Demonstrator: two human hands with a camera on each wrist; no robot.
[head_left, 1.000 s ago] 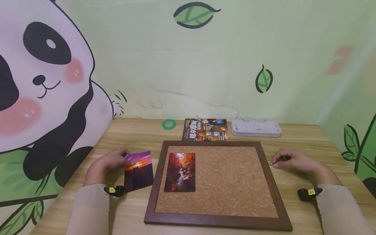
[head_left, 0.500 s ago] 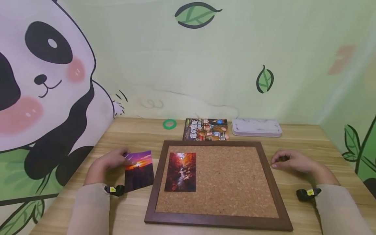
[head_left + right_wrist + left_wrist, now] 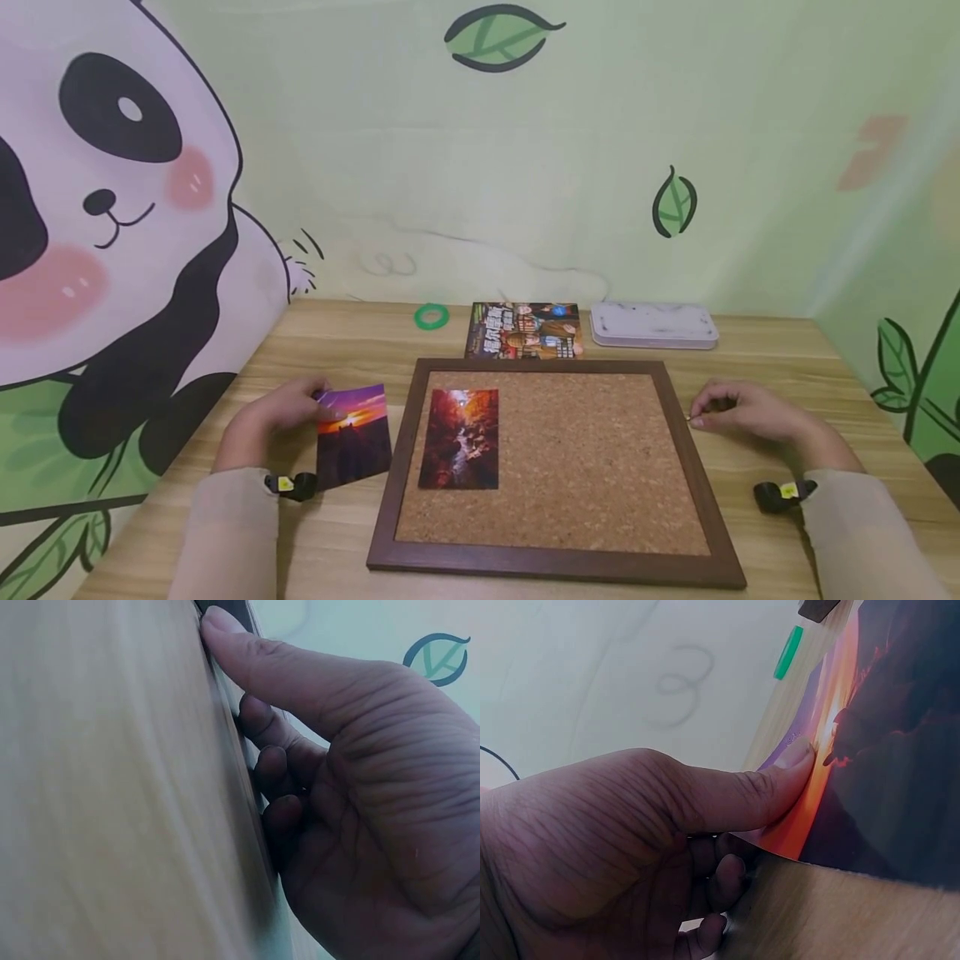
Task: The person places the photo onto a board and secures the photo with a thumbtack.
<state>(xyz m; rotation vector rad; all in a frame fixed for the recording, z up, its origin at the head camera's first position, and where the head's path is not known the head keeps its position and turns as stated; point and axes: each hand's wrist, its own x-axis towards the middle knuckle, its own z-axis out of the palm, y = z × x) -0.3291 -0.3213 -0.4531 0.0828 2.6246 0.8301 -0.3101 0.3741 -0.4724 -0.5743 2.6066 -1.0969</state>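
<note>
My left hand (image 3: 281,412) pinches a sunset photo (image 3: 352,446) by its upper left corner, left of the corkboard (image 3: 585,467). In the left wrist view the thumb (image 3: 769,791) lies across the photo's orange and purple band, the fingers behind and below. Another photo, of a stream among red trees (image 3: 459,440), lies on the left part of the cork. Beside the board's right frame, my right hand (image 3: 750,412) has thumb and index fingertip together on a tiny shiny pin-like thing (image 3: 688,418), mostly hidden. Its other fingers are curled in the right wrist view.
The wooden table (image 3: 337,342) ends at a painted wall. Along its back stand a green tape ring (image 3: 431,317), a comic-style booklet (image 3: 525,331) touching the board's far edge in this view, and a pale pencil case (image 3: 654,325). The board has a raised dark brown frame.
My right hand has shifted slightly left, closer to the board's right frame. The left hand and the sunset photo have stayed put.
</note>
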